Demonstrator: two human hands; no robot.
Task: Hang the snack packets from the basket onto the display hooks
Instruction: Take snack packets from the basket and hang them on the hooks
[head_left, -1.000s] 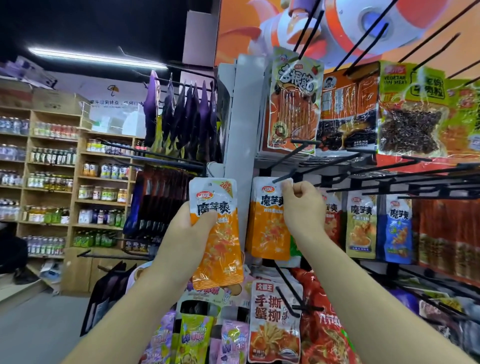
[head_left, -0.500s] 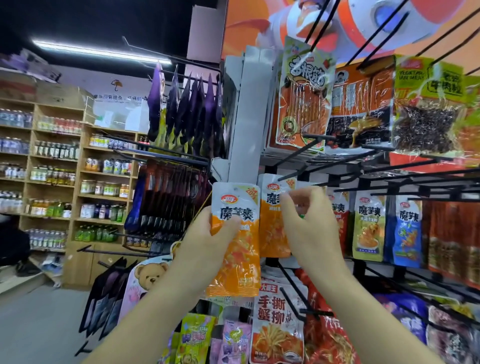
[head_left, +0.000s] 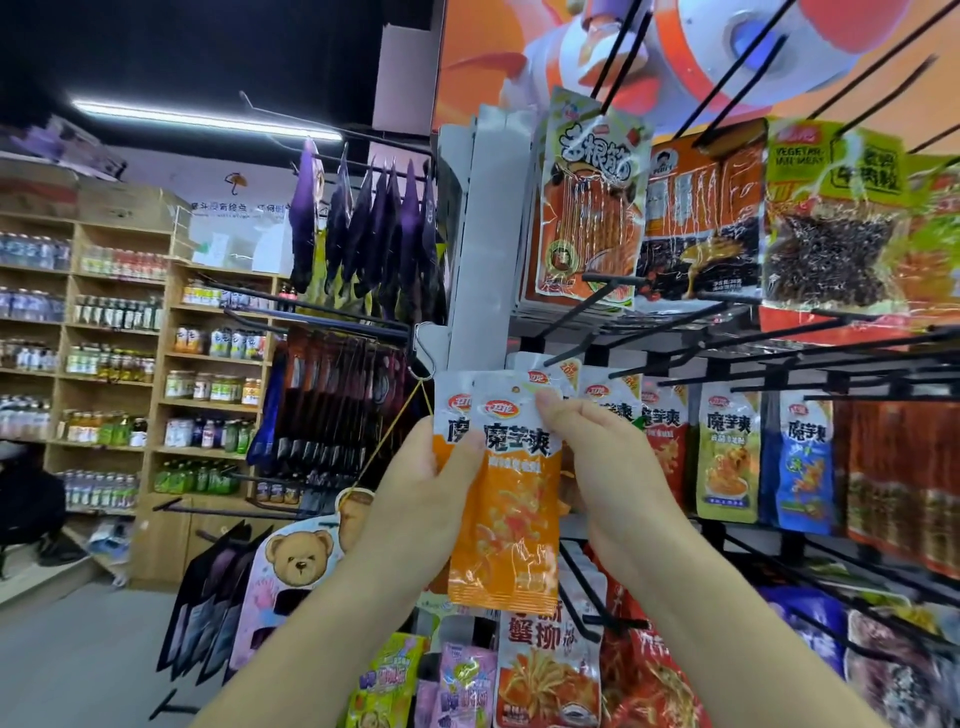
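An orange snack packet (head_left: 511, 519) with a white top is held up in front of the display rack. My left hand (head_left: 415, 499) grips its left edge, together with a second like packet (head_left: 451, 415) partly hidden behind it. My right hand (head_left: 597, 467) pinches the front packet's top right corner, just below a black display hook (head_left: 582, 343). More orange packets (head_left: 550, 371) hang on that hook behind my fingers. The basket is out of view.
Rows of black hooks (head_left: 779, 358) jut toward me at right, holding yellow (head_left: 727, 457) and blue packets (head_left: 802, 467). Larger snack bags (head_left: 592, 202) hang above, more packets (head_left: 545, 670) below. Wooden drink shelves (head_left: 119, 364) and open floor lie left.
My left hand has brought its packets rightward and up to the hook. My right hand has let go of the hanging packet and now pinches the front packet's top corner.
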